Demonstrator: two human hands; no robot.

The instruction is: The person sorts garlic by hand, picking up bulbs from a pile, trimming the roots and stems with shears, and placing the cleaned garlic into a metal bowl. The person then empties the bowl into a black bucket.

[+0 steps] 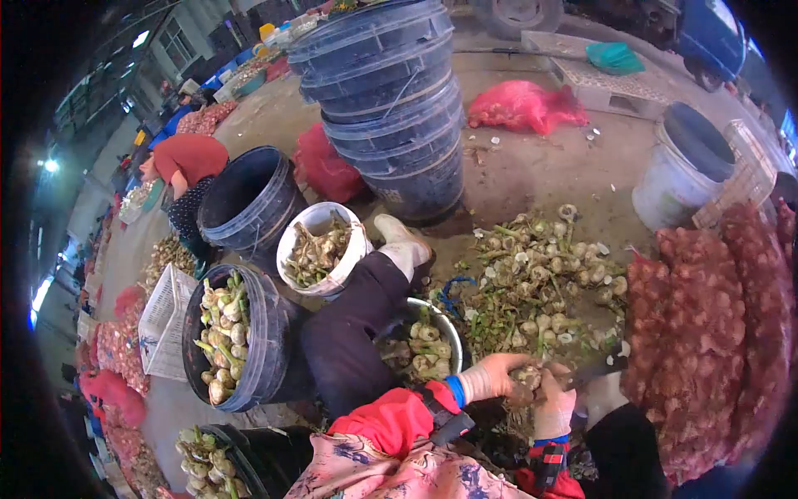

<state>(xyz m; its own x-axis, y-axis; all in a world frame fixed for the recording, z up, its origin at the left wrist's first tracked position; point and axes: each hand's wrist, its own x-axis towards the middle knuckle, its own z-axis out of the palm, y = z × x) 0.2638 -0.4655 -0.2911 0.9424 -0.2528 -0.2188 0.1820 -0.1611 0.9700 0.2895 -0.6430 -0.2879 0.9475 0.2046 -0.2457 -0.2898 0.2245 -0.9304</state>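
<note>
Garlic bulb (527,376) held low centre, just in front of the torso: pale, dirty, papery skin, roots and stem hard to make out. Left hand (490,376), in a whitish glove with a blue cuff, has its fingers wrapped around the bulb from the left. Right hand (555,407), same kind of glove, is closed on a knife (592,372) whose dark blade points right and away from the bulb; blade-to-bulb contact can't be told. Directly ahead is the loose garlic pile (540,283) on the concrete floor (549,170), with green stalks mixed in. Metal basin (424,341) with garlic sits just left of the hands, tight against the outstretched dark-trousered leg (353,333). Left of the leg: a white bucket (322,248) of trimmings and a black bucket (234,337) with garlic. A stack of dark buckets (391,100) stands farther ahead. Red mesh sacks (706,324) wall off the right side close in. Another person in a red top (189,158) crouches far left. Open floor only beyond the pile; near the hands, room is boxed in by basin, leg and sacks.
</note>
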